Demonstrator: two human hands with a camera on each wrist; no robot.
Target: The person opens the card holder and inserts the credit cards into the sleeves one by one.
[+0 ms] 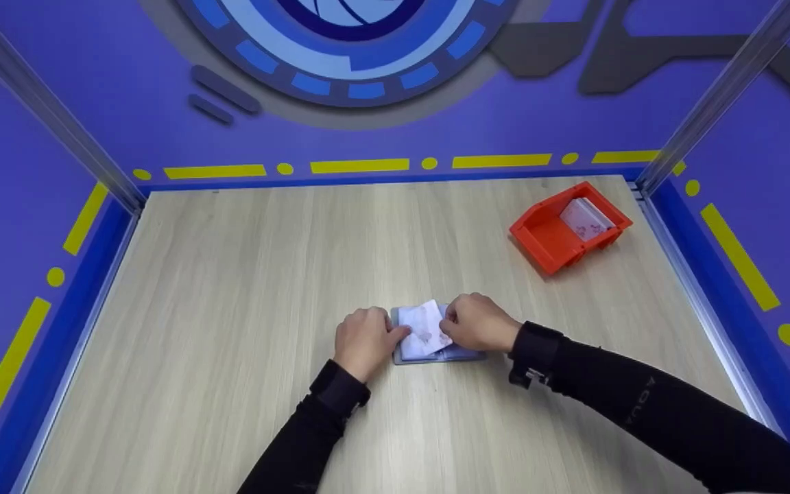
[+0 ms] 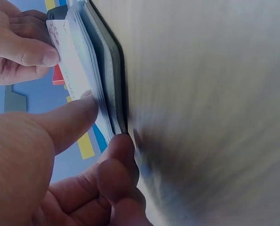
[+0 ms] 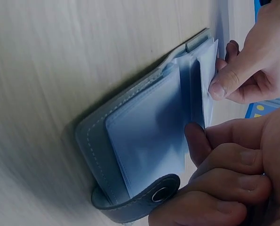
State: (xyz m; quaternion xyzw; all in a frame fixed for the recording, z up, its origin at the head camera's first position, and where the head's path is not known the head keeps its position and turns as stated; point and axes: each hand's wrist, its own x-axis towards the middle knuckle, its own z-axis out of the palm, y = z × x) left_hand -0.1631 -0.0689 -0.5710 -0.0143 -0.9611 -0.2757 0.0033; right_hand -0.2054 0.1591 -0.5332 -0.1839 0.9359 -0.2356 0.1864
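Note:
A grey-green card holder (image 3: 95, 157) with a stitched edge lies spread on the table, its clear plastic sleeves (image 3: 151, 129) showing. Its strap with a metal snap (image 3: 142, 205) sticks out at the right end. My left hand (image 1: 366, 341) grips the holder's left side, thumb on the sleeves and fingers at the cover's edge. Between thumb and fingers, my right hand (image 1: 481, 322) pinches a white card (image 1: 433, 321) with faint reddish print, tilted over the left-hand sleeves. Whether the card's lower end is inside a sleeve I cannot tell.
A red-orange bin (image 1: 544, 239) stands at the table's back right, holding a stack of white printed cards (image 1: 585, 219). Blue panels (image 1: 381, 137) with yellow marks border the wooden table (image 1: 251, 274) at the back and both sides.

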